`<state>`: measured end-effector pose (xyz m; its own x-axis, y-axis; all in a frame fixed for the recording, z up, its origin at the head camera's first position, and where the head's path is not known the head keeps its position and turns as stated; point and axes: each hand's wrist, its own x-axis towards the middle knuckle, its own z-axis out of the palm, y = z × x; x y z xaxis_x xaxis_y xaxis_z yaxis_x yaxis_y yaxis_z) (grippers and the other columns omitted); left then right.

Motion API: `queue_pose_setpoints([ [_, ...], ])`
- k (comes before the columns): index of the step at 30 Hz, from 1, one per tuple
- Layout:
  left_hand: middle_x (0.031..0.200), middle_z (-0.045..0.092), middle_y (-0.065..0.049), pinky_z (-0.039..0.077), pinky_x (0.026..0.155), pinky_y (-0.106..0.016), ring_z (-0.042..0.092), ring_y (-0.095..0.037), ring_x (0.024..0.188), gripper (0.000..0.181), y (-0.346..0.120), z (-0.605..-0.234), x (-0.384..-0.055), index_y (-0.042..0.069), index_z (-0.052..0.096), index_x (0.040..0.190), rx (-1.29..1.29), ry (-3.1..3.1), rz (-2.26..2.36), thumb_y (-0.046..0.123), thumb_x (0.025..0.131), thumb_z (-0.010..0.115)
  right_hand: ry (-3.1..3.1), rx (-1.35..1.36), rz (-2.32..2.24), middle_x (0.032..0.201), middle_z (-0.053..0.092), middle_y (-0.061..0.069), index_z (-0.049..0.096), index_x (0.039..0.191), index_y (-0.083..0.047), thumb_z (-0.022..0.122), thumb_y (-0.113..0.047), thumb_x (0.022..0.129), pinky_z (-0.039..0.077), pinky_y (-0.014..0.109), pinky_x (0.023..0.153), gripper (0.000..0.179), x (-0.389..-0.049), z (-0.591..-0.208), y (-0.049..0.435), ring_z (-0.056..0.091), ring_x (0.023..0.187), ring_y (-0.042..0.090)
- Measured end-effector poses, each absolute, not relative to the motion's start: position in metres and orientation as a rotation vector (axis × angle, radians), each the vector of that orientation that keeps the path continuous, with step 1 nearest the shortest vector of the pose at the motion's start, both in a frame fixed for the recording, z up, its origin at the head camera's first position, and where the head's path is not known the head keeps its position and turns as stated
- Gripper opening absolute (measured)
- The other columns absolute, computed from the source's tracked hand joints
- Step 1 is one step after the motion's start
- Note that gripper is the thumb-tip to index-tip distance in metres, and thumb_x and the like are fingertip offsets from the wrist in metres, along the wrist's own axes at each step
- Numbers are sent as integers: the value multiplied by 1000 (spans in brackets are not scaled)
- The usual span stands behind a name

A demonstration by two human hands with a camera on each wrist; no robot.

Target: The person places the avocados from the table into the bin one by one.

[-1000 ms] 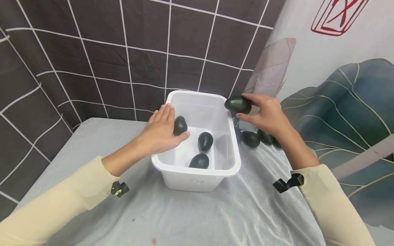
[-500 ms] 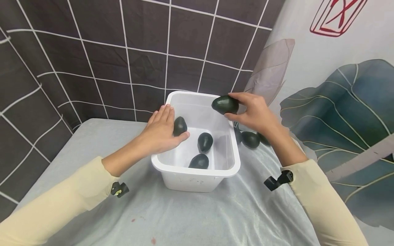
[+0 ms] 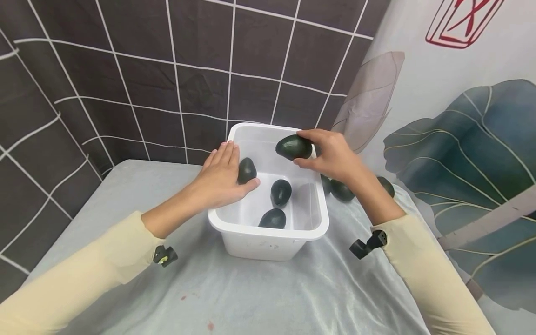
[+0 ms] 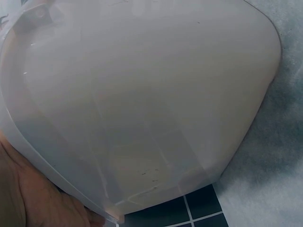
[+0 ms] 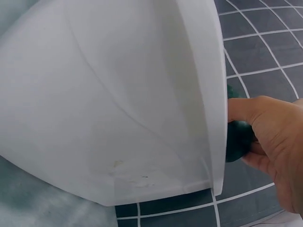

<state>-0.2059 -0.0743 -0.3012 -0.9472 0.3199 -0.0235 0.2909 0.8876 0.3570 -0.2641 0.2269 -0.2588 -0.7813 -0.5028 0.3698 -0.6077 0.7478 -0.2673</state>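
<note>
My right hand (image 3: 332,153) pinches a dark green avocado (image 3: 294,147) between thumb and fingers, over the right back part of a white plastic tub (image 3: 268,234). In the right wrist view the tub's rim partly hides this avocado (image 5: 239,139). My left hand (image 3: 219,181) lies with straight fingers along the tub's left rim, its thumb reaching over the inside. Three avocados are inside the tub: one at the left wall (image 3: 247,171), one near the middle (image 3: 281,193), one behind the front wall (image 3: 273,218). The left wrist view mostly shows the tub's outer wall (image 4: 151,94).
Several more avocados (image 3: 341,190) lie on the cloth right of the tub, partly hidden by my right arm. A pale grey-blue cloth (image 3: 201,288) covers the table. A dark wall covering with white grid lines (image 3: 201,93) rises close behind the tub.
My right hand has carried the avocado leftward, from outside the tub's right rim to over its inside. The left hand stays at the left rim.
</note>
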Motion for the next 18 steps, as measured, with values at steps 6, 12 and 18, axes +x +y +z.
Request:
queue_pose_setpoints([
  [6, 190, -4, -25, 0, 146, -58, -6, -39, 180, 109, -75, -301, -207, -7, 5, 178, 477, 2968, 531, 66, 110, 49, -2685, 892, 528, 143, 77, 23, 71, 148, 1, 93, -22, 90, 59, 58, 114, 66, -267, -266, 225, 75, 131, 44],
  [12, 190, -5, -25, -1, 146, -58, -7, -40, 180, 110, -74, -302, -207, -7, 4, 178, 476, 2966, 533, 67, 110, 50, -2678, 890, 532, 144, 77, 25, 73, 147, 1, 92, -20, 91, 60, 61, 114, 62, -267, -272, 228, 76, 132, 47],
  [18, 190, -5, -25, -1, 146, -58, -7, -40, 180, 110, -75, -302, -208, -7, 3, 178, 479, 2966, 543, 66, 110, 51, -2635, 891, 550, 138, 79, 26, 75, 143, 2, 92, -18, 91, 61, 61, 111, 58, -267, -271, 233, 77, 127, 47],
])
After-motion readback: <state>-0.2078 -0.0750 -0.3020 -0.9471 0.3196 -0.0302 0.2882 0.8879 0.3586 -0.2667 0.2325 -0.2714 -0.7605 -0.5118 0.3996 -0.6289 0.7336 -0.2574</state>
